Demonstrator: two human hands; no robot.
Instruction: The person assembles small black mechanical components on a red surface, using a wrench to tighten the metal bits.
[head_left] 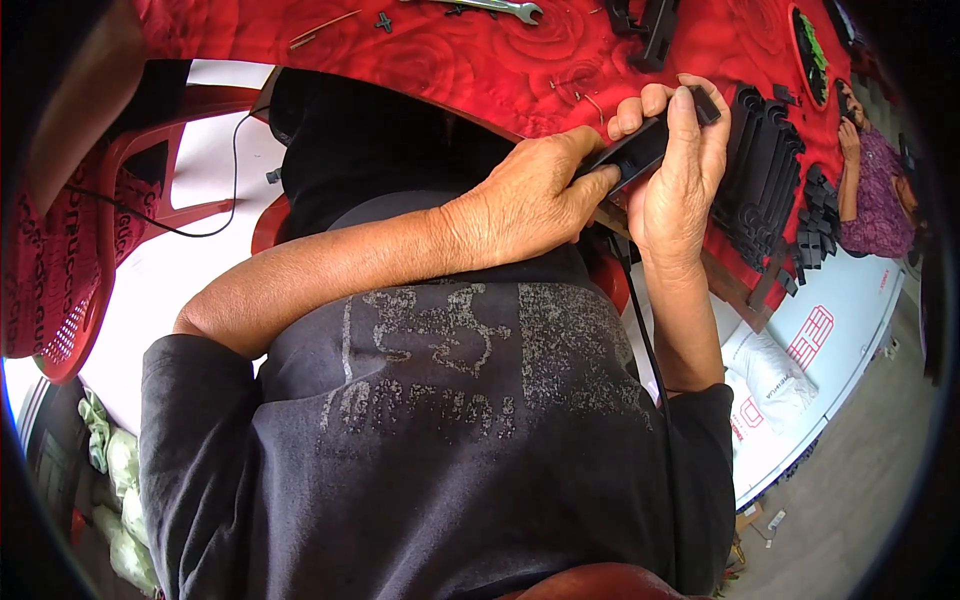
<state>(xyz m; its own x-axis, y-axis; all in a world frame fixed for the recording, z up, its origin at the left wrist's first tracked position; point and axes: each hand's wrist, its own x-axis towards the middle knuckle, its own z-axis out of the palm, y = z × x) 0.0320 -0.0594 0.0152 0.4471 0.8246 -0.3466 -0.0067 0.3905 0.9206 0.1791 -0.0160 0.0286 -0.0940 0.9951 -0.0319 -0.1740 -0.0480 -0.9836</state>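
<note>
A long black plastic part (640, 155) is held between my two hands, over the near edge of the red table. My left hand (530, 195) pinches its near end, with the thumb and fingers closed on it. Around the far end wrap the fingers of my right hand (683, 170), the thumb lying along the part. Both palms cover much of it, so its full shape is hidden. Just right of my right hand lies a row of similar black plastic parts (760, 180). Smaller black pieces (818, 220) are heaped beside that row.
The table has a red rose-patterned cloth (440, 65). On it lie a wrench (515, 10), thin sticks (325, 30), a small black cross-shaped piece (383, 21) and more black parts (655, 40). Another person (878, 190) sits at the right. A red plastic chair (110, 190) stands left.
</note>
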